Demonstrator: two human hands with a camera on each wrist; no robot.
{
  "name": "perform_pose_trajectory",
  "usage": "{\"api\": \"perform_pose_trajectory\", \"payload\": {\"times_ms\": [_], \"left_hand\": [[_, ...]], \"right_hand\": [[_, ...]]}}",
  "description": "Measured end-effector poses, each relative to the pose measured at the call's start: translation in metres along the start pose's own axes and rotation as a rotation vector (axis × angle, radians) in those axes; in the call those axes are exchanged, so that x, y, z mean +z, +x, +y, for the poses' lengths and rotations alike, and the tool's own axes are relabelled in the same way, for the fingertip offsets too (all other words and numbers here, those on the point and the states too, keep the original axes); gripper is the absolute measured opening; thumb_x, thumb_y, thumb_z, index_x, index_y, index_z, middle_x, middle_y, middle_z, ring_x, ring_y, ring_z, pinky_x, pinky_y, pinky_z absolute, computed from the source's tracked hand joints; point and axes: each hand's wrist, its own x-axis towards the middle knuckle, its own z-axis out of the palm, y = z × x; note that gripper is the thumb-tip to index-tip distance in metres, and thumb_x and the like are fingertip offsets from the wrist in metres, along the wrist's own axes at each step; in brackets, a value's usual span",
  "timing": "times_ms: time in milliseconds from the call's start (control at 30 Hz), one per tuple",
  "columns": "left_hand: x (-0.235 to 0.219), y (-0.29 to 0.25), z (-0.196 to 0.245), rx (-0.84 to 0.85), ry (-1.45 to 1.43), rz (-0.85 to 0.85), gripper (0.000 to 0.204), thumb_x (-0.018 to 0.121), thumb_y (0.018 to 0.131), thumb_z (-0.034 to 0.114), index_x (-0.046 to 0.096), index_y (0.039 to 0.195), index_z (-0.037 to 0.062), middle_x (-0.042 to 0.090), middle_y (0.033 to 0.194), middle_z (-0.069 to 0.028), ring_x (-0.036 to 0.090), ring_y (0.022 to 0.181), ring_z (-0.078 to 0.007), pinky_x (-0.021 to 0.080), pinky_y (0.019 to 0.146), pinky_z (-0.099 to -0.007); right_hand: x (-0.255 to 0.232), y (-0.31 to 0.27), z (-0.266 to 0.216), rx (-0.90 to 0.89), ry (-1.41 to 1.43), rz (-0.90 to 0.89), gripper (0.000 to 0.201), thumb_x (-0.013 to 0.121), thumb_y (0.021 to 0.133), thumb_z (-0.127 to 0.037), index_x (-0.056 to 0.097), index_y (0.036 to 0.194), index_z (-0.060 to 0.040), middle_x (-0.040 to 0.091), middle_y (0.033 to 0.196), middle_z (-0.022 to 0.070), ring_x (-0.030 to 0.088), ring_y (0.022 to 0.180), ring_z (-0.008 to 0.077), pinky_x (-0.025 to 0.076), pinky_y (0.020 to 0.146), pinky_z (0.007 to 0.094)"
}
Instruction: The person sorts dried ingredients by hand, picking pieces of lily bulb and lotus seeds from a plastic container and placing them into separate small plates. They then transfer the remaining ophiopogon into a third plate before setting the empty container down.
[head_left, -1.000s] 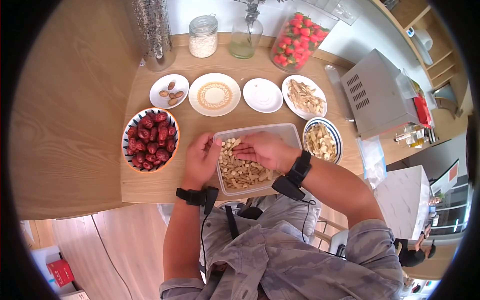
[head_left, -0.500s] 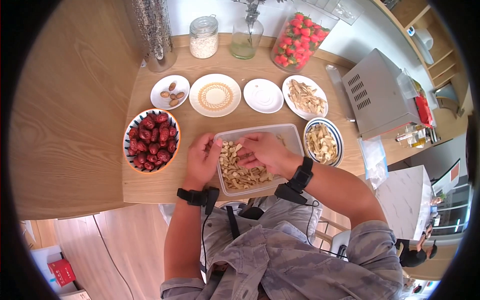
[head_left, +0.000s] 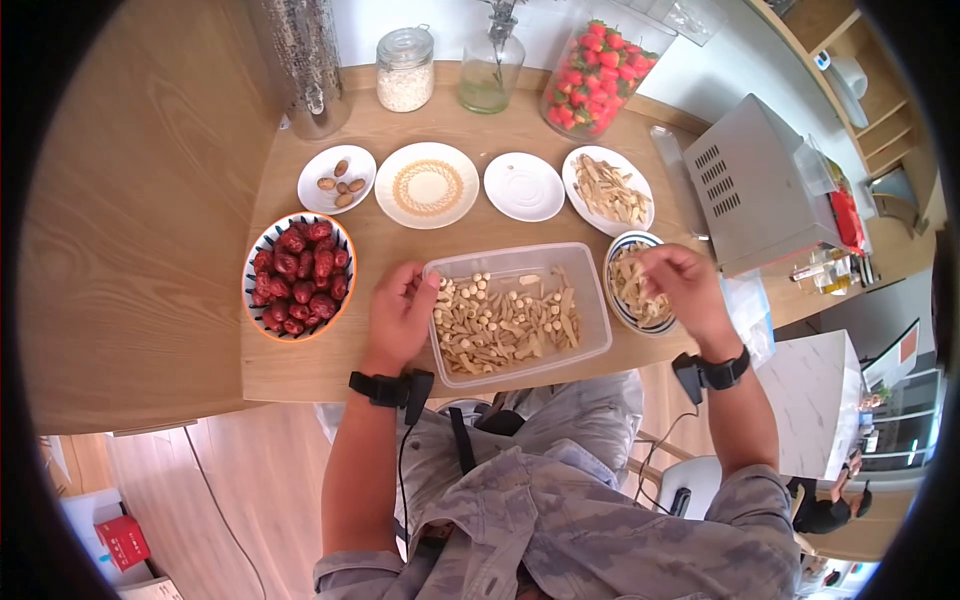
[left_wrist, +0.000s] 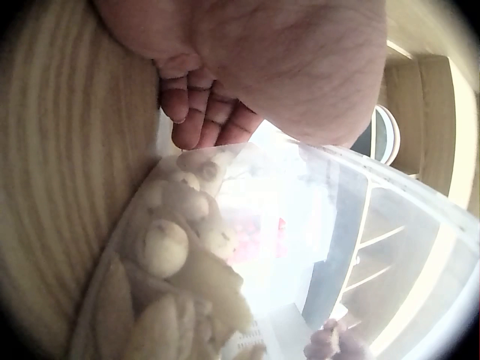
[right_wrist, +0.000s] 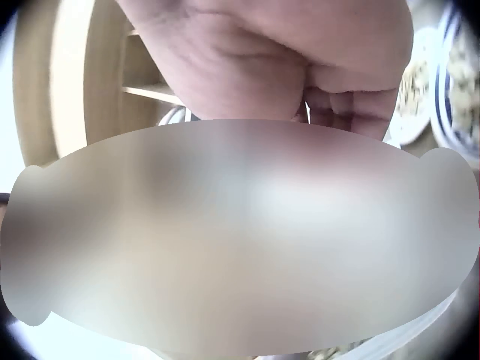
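Note:
In the head view, a clear plastic box (head_left: 596,348) holds pale slices and small round pieces. My left hand (head_left: 398,315) grips its upper left edge, with the thumb at the rim; the left wrist view shows the bent fingers (left_wrist: 201,112) beside the clear wall. Over a blue-rimmed bowl (head_left: 620,312) of pale slices, to the right of the box, is my right hand (head_left: 690,295), its fingers bent and thumb near them. Whether a piece is between those fingertips cannot be made out. Much of the right wrist view is blurred.
Behind the box stand a plate of slices (head_left: 608,192), a white plate (head_left: 524,187), a patterned plate (head_left: 427,186) and a dish with several brown nuts (head_left: 341,179). A bowl of red dates (head_left: 302,277) is at left; jars and a strawberry container (head_left: 598,80) stand farther back.
My right hand has moved right, out of the plastic box to above the blue-rimmed bowl, uncovering the box's contents. My left hand has stayed at the box's edge.

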Motion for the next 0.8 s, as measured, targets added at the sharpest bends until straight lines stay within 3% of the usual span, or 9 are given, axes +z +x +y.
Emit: {"api": "perform_pose_trajectory", "payload": {"times_ms": [167, 200, 300, 367, 433, 500, 600, 800], "left_hand": [[0.0, 0.0, 0.001, 0.023, 0.008, 0.001, 0.02, 0.069, 0.101, 0.015, 0.066, 0.098, -0.0044, 0.062, 0.08, -0.0035, 0.053, 0.071, -0.0094, 0.046, 0.064, -0.0272], [0.0, 0.0, 0.002, 0.018, 0.004, 0.0, 0.02, 0.069, 0.101, 0.016, 0.066, 0.098, -0.0044, 0.062, 0.08, -0.0035, 0.054, 0.071, -0.0093, 0.046, 0.064, -0.0273], [-0.001, 0.0, 0.001, 0.008, -0.008, -0.002, 0.021, 0.069, 0.101, 0.016, 0.066, 0.099, -0.0043, 0.062, 0.081, -0.0033, 0.054, 0.072, -0.0089, 0.046, 0.064, -0.0272], [-0.001, 0.0, -0.004, 0.011, -0.023, -0.008, 0.022, 0.069, 0.102, 0.018, 0.067, 0.1, -0.0044, 0.062, 0.081, -0.0032, 0.054, 0.072, -0.0085, 0.046, 0.065, -0.027], [-0.002, -0.001, -0.002, -0.004, 0.0, -0.013, 0.023, 0.067, 0.103, 0.018, 0.067, 0.101, -0.0044, 0.064, 0.082, -0.005, 0.056, 0.073, -0.0103, 0.047, 0.067, -0.0278], [-0.002, 0.0, -0.003, 0.021, 0.014, 0.003, 0.024, 0.065, 0.104, 0.019, 0.068, 0.102, -0.0044, 0.066, 0.084, -0.0071, 0.059, 0.074, -0.0125, 0.049, 0.068, -0.0288], [-0.002, 0.001, -0.001, 0.069, 0.034, 0.028, 0.024, 0.063, 0.105, 0.019, 0.068, 0.103, -0.0043, 0.068, 0.086, -0.0103, 0.063, 0.075, -0.0162, 0.051, 0.07, -0.0307], [-0.004, 0.001, 0.008, 0.049, 0.064, 0.011, 0.023, 0.063, 0.105, 0.018, 0.068, 0.103, -0.0042, 0.069, 0.086, -0.0118, 0.065, 0.075, -0.018, 0.052, 0.07, -0.0325]], "right_hand": [[-0.032, 0.001, 0.007, -0.012, -0.523, 0.189, 0.018, 0.071, 0.101, -0.015, 0.074, 0.106, 0.0024, 0.07, 0.082, 0.0043, 0.065, 0.072, 0.0105, 0.053, 0.068, 0.0267], [-0.029, 0.001, 0.006, -0.121, -0.489, 0.164, 0.017, 0.071, 0.1, -0.014, 0.074, 0.105, 0.0024, 0.071, 0.082, 0.005, 0.065, 0.073, 0.0111, 0.053, 0.068, 0.0277], [0.014, 0.007, -0.008, -0.419, -0.35, 0.034, 0.013, 0.074, 0.097, -0.011, 0.075, 0.103, 0.0009, 0.074, 0.085, 0.0093, 0.068, 0.075, 0.0137, 0.054, 0.067, 0.03], [0.052, 0.01, -0.03, -0.447, -0.418, -0.158, 0.012, 0.077, 0.093, -0.011, 0.075, 0.102, -0.0013, 0.073, 0.084, 0.0131, 0.07, 0.076, 0.021, 0.055, 0.069, 0.0314], [0.098, 0.019, -0.04, -0.589, -0.404, -0.313, 0.013, 0.077, 0.092, -0.008, 0.075, 0.103, -0.0017, 0.074, 0.089, 0.0144, 0.071, 0.078, 0.026, 0.055, 0.072, 0.0347], [0.143, 0.03, -0.033, -0.664, -0.506, -0.398, 0.019, 0.075, 0.09, -0.014, 0.074, 0.105, -0.0029, 0.073, 0.091, 0.018, 0.071, 0.083, 0.0367, 0.056, 0.073, 0.0439], [0.192, 0.042, -0.029, -0.601, -0.703, -0.48, 0.021, 0.072, 0.089, -0.018, 0.071, 0.104, -0.0037, 0.072, 0.092, 0.0199, 0.069, 0.087, 0.0421, 0.055, 0.074, 0.0511], [0.213, 0.05, -0.03, -0.601, -0.697, -0.458, 0.016, 0.071, 0.087, -0.015, 0.069, 0.1, -0.0053, 0.071, 0.088, 0.0207, 0.069, 0.086, 0.0429, 0.054, 0.072, 0.0543]]}}
